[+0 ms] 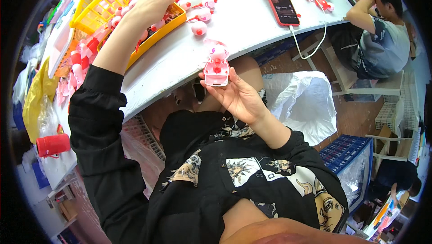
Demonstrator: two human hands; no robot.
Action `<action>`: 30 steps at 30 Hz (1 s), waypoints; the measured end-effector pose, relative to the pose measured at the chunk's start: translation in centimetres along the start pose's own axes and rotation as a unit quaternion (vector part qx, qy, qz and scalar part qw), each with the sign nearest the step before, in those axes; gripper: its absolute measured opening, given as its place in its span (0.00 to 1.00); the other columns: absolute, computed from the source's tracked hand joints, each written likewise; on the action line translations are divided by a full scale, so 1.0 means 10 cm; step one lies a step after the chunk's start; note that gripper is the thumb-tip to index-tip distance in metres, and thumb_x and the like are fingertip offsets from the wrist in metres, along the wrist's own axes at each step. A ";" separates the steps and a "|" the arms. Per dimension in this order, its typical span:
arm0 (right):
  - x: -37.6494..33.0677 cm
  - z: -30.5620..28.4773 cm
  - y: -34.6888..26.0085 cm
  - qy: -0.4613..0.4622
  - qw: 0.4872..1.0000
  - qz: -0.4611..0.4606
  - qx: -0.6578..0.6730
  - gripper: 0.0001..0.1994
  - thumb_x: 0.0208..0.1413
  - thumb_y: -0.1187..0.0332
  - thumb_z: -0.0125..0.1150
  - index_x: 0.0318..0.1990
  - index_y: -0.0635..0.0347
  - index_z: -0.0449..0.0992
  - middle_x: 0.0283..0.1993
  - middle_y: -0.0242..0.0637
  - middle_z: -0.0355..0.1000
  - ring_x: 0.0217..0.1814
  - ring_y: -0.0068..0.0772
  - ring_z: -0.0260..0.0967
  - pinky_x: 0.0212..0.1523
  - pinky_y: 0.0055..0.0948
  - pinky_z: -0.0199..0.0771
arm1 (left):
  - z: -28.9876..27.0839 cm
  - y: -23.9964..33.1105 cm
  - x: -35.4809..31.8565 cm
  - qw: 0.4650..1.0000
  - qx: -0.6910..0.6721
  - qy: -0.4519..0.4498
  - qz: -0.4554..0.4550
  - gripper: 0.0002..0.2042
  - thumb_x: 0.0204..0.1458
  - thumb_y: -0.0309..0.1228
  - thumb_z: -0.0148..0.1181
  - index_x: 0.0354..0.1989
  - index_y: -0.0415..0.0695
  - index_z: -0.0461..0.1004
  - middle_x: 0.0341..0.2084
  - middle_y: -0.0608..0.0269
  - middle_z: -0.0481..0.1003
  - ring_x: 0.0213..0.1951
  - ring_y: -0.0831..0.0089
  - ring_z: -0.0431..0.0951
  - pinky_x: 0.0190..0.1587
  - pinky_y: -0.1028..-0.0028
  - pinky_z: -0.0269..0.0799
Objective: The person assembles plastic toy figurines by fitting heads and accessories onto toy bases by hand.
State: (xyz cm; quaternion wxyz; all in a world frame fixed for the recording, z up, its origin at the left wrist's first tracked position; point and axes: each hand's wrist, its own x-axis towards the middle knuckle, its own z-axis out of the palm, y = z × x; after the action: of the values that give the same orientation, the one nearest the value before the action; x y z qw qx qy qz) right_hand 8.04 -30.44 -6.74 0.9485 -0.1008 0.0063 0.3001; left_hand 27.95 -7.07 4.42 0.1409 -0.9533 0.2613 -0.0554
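Observation:
My right hand holds a half-built pink plastic toy figure just off the table's front edge. The figure has a round pink head and an open white-rimmed body with red parts inside. Fingers and thumb grip it by its lower end. My left hand reaches over a shallow yellow tray, its fingers bent down among small dark and pink parts; the fingertips are hidden. Behind that tray stands a yellow openwork basket full of pink parts. A loose pink ball-shaped head lies on the table right of the tray.
A red-cased phone with a white cable lies on the white table. Several pink and red parts are heaped left of the tray. A white bag stands right of my knees. Another person sits at the far right.

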 end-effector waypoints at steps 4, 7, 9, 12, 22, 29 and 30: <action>0.01 -0.02 0.00 0.003 1.000 -0.007 -0.005 0.26 0.67 0.57 0.41 0.65 0.67 0.52 0.64 0.59 0.57 0.65 0.52 0.59 0.63 0.38 0.68 | -0.23 0.09 0.03 0.997 -0.033 -0.029 -0.063 0.11 0.51 0.24 0.55 0.43 0.46 0.76 0.40 0.52 0.76 0.43 0.57 0.76 0.48 0.62 0.68; 0.03 0.02 0.01 0.008 1.000 0.009 0.006 0.26 0.67 0.57 0.41 0.65 0.66 0.52 0.64 0.58 0.57 0.65 0.51 0.59 0.64 0.38 0.68 | -0.20 0.24 -0.07 0.973 -0.164 0.161 -0.019 0.13 0.54 0.33 0.57 0.48 0.47 0.75 0.40 0.53 0.76 0.40 0.57 0.77 0.41 0.62 0.72; 0.00 0.01 -0.02 0.014 1.000 -0.008 -0.002 0.26 0.67 0.57 0.42 0.65 0.66 0.53 0.63 0.58 0.57 0.65 0.51 0.59 0.63 0.38 0.68 | -0.26 0.65 -0.17 0.965 -0.171 0.201 0.003 0.16 0.53 0.38 0.57 0.49 0.48 0.73 0.38 0.53 0.75 0.39 0.58 0.78 0.40 0.62 0.72; -0.02 0.04 -0.02 0.028 0.999 -0.011 -0.021 0.26 0.66 0.58 0.43 0.65 0.66 0.53 0.63 0.58 0.58 0.65 0.50 0.60 0.63 0.38 0.68 | -0.20 0.92 -0.20 0.966 -0.141 0.215 0.007 0.21 0.52 0.44 0.59 0.53 0.49 0.71 0.35 0.53 0.74 0.38 0.58 0.78 0.36 0.62 0.73; -0.07 0.05 -0.03 0.023 0.999 -0.028 -0.019 0.19 0.66 0.62 0.46 0.60 0.63 0.62 0.59 0.49 0.65 0.62 0.51 0.63 0.62 0.40 0.69 | 0.40 1.07 0.15 0.969 -0.077 0.229 0.040 0.08 0.51 0.31 0.53 0.36 0.42 0.73 0.34 0.49 0.74 0.31 0.59 0.79 0.29 0.65 0.75; -0.06 0.03 -0.03 0.042 0.999 -0.026 -0.008 0.19 0.67 0.61 0.44 0.60 0.63 0.62 0.60 0.48 0.65 0.63 0.50 0.63 0.62 0.40 0.69 | -0.19 0.47 -0.10 0.941 -0.057 0.334 -0.022 0.07 0.48 0.26 0.55 0.36 0.41 0.70 0.28 0.52 0.74 0.32 0.58 0.77 0.30 0.65 0.74; -0.06 0.03 -0.04 0.041 0.999 -0.028 -0.013 0.19 0.67 0.61 0.44 0.59 0.63 0.62 0.60 0.47 0.65 0.63 0.50 0.63 0.62 0.41 0.69 | -0.14 0.29 -0.08 0.928 -0.014 0.362 -0.082 0.04 0.48 0.27 0.55 0.31 0.42 0.70 0.25 0.51 0.73 0.28 0.57 0.77 0.31 0.63 0.74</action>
State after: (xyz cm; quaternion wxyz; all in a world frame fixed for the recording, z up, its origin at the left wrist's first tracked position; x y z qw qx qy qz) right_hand 7.77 -31.02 -6.29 0.9541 -0.1259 0.0380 0.2691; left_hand 25.58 -9.41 4.90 0.0187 -0.8883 0.2161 -0.4047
